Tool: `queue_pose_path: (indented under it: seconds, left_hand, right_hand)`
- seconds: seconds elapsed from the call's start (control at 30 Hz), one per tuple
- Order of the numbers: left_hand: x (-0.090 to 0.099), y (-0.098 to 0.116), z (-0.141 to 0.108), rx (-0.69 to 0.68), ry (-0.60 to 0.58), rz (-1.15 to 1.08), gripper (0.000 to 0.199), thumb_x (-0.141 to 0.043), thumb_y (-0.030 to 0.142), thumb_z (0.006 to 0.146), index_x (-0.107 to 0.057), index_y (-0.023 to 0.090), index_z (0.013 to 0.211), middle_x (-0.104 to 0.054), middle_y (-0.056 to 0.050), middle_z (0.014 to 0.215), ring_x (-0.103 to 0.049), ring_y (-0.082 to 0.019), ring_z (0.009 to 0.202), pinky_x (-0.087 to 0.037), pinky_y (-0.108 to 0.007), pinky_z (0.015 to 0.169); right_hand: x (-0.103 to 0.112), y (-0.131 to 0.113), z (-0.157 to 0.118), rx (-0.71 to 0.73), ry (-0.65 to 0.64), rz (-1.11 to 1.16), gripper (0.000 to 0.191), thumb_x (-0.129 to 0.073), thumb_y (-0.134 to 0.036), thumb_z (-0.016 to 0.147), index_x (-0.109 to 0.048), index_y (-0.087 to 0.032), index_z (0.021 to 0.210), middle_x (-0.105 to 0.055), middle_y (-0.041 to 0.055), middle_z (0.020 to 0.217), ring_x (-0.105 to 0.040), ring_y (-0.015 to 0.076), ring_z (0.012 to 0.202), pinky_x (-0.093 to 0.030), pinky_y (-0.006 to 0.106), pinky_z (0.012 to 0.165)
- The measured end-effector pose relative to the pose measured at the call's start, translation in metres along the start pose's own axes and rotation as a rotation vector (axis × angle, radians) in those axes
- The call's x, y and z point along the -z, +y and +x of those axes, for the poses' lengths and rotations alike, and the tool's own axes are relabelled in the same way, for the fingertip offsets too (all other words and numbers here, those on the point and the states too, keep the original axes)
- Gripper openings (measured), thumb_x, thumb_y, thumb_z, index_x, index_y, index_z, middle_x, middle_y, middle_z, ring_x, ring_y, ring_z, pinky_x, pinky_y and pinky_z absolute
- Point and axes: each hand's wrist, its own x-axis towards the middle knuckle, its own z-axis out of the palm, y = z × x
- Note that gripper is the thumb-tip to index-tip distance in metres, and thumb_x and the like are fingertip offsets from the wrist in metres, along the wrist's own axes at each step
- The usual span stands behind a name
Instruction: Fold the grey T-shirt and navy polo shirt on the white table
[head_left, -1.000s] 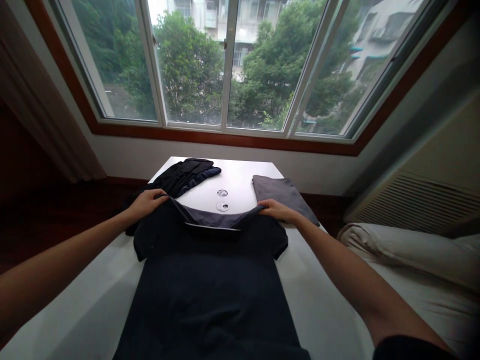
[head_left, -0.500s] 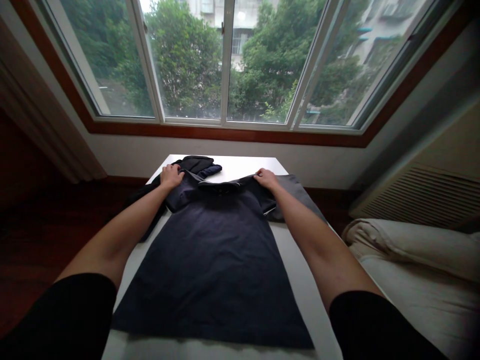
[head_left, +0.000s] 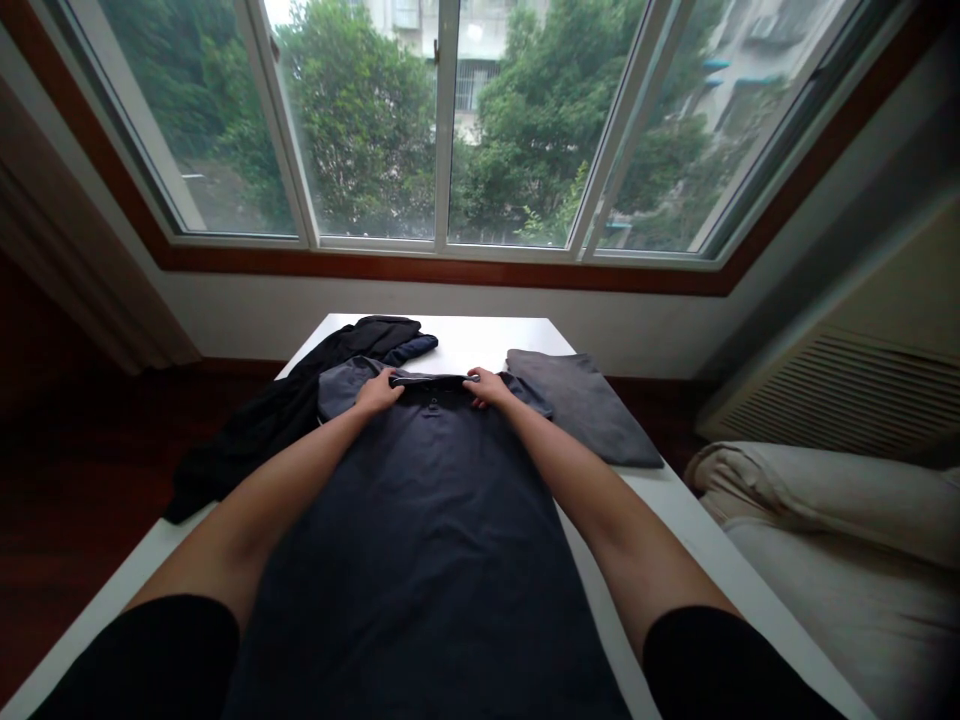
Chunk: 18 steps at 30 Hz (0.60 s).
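Observation:
A dark navy short-sleeved shirt (head_left: 435,540) lies spread along the table, collar at the far end and lower edge running out of view at the bottom. My left hand (head_left: 379,391) pinches the left end of its collar. At the collar's right end, my right hand (head_left: 487,388) has thumb and fingers closed on the fabric. A pale trim line and a few buttons show between the two hands. Both sleeves lie out to the sides, the right one reaching the folded grey cloth (head_left: 589,405).
A loose heap of black clothes (head_left: 285,410) covers the table's left side and hangs over its edge. The white table (head_left: 487,335) stands below a wide window (head_left: 442,130). To the right are a rolled beige bedding (head_left: 825,490) and a slatted panel (head_left: 847,400).
Both hands have moved inward from the shoulders to the collar. The shirt has come nearer to me, its lower edge leaving the view, and the grey cloth is more uncovered.

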Motion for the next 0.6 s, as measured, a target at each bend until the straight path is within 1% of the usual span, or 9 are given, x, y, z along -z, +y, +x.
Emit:
queue_pose_path:
  seconds: [0.1,0.17,0.27,0.37,0.4,0.43,0.47,0.53,0.6]
  left_hand:
    - [-0.010,-0.002,0.021,-0.002,-0.012,-0.077,0.035,-0.065,0.026,0.085,-0.074,0.026,0.119,-0.079,-0.004,0.102,-0.074,-0.024,0.097,-0.056,-0.030,0.088]
    - [-0.015,-0.002,0.034,0.000,-0.001,-0.133,0.036,-0.060,0.021,0.086,-0.075,0.022,0.118,-0.079,-0.005,0.099,-0.074,-0.023,0.092,-0.057,-0.030,0.085]
    - [-0.018,0.004,0.052,-0.027,0.031,-0.214,0.046,-0.051,0.019,0.090,-0.067,0.015,0.133,-0.079,-0.009,0.106,-0.075,-0.021,0.091,-0.059,-0.030,0.083]
    - [-0.020,0.011,0.063,-0.088,0.066,-0.268,0.056,-0.045,0.019,0.094,-0.051,0.013,0.150,-0.074,-0.011,0.124,-0.073,-0.019,0.104,-0.059,-0.028,0.087]
    - [-0.020,0.013,0.062,-0.108,0.074,-0.274,0.057,-0.044,0.019,0.095,-0.049,0.013,0.151,-0.072,-0.011,0.128,-0.072,-0.019,0.108,-0.058,-0.028,0.090]
    - [-0.021,0.014,0.060,-0.128,0.077,-0.272,0.056,-0.045,0.018,0.094,-0.051,0.014,0.150,-0.071,-0.011,0.130,-0.070,-0.019,0.111,-0.057,-0.029,0.094]
    - [-0.023,0.015,0.056,-0.148,0.078,-0.263,0.053,-0.047,0.018,0.093,-0.056,0.015,0.146,-0.071,-0.010,0.130,-0.070,-0.019,0.113,-0.055,-0.030,0.098]
    - [-0.027,0.013,0.043,-0.183,0.074,-0.227,0.042,-0.052,0.019,0.091,-0.069,0.019,0.129,-0.072,-0.009,0.128,-0.067,-0.023,0.118,-0.051,-0.035,0.107]
    - [-0.032,0.009,0.028,-0.205,0.080,-0.179,0.031,-0.059,0.024,0.090,-0.075,0.021,0.117,-0.071,-0.010,0.131,-0.061,-0.029,0.128,-0.040,-0.044,0.118]
  right_hand:
    - [-0.008,-0.004,0.020,-0.027,-0.009,0.143,0.038,-0.074,-0.037,0.092,-0.062,-0.016,0.121,-0.069,0.0039,0.076,-0.065,0.0136,0.055,-0.054,0.021,0.052]
    - [-0.010,-0.007,0.031,-0.029,0.018,0.223,0.038,-0.073,-0.037,0.092,-0.060,-0.016,0.120,-0.070,0.0049,0.079,-0.067,0.0139,0.059,-0.056,0.022,0.053]
    - [-0.008,-0.009,0.044,-0.004,0.079,0.307,0.047,-0.069,-0.038,0.094,-0.053,-0.019,0.134,-0.072,0.0074,0.094,-0.070,0.0152,0.071,-0.060,0.025,0.060]
    - [-0.006,-0.009,0.047,0.045,0.139,0.312,0.055,-0.064,-0.037,0.096,-0.046,-0.023,0.146,-0.070,0.0081,0.113,-0.072,0.0166,0.089,-0.063,0.028,0.072]
    - [-0.006,-0.008,0.046,0.064,0.152,0.291,0.054,-0.063,-0.035,0.096,-0.048,-0.023,0.146,-0.070,0.0077,0.117,-0.071,0.0174,0.096,-0.062,0.030,0.079]
    - [-0.008,-0.007,0.043,0.086,0.158,0.259,0.051,-0.064,-0.033,0.095,-0.052,-0.023,0.144,-0.069,0.0072,0.119,-0.070,0.0186,0.103,-0.061,0.032,0.087]
    - [-0.011,-0.006,0.039,0.111,0.158,0.222,0.048,-0.065,-0.030,0.094,-0.057,-0.023,0.140,-0.069,0.0068,0.121,-0.068,0.0201,0.109,-0.058,0.035,0.096]
    - [-0.019,-0.004,0.029,0.164,0.142,0.156,0.039,-0.067,-0.027,0.092,-0.067,-0.023,0.130,-0.069,0.0064,0.124,-0.063,0.0231,0.121,-0.048,0.038,0.111]
    - [-0.029,-0.002,0.018,0.241,0.113,0.059,0.038,-0.069,-0.028,0.091,-0.071,-0.024,0.129,-0.065,0.0075,0.136,-0.054,0.0259,0.135,-0.036,0.039,0.121]
